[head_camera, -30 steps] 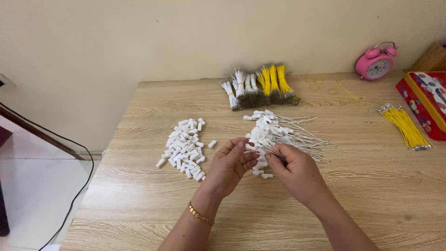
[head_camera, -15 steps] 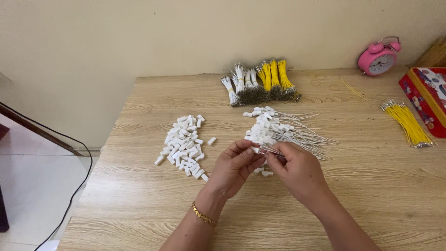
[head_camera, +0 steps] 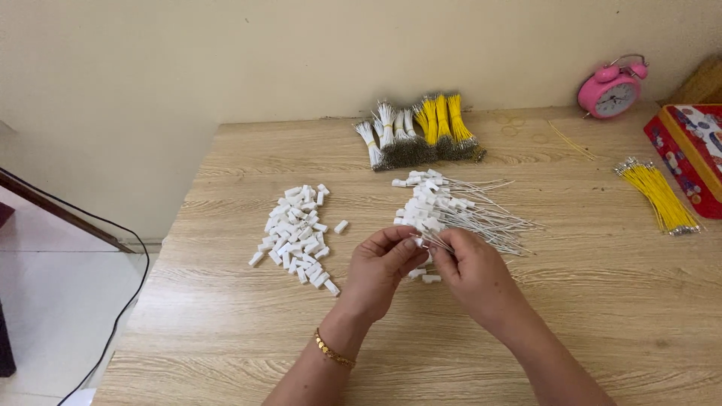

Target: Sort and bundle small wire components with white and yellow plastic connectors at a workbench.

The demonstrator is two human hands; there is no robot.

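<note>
My left hand (head_camera: 380, 271) and my right hand (head_camera: 474, 274) meet over the middle of the wooden table (head_camera: 226, 346). Their fingertips pinch a small white connector with a thin white wire (head_camera: 427, 239) between them. Just beyond the fingers lies a pile of white wires fitted with white connectors (head_camera: 451, 210). A heap of loose white plastic connectors (head_camera: 295, 234) lies to the left of my left hand. A gold bracelet sits on my left wrist.
Bundles of white and yellow wires (head_camera: 417, 135) lie at the table's back edge. A loose bunch of yellow wires (head_camera: 660, 197) lies at the right, beside a red box (head_camera: 688, 154). A pink alarm clock (head_camera: 611, 89) stands at the back right. A black cable hangs left of the table.
Both hands have stayed together at the same spot, with small finger movements on the connector and wire. The view has shifted slightly.
</note>
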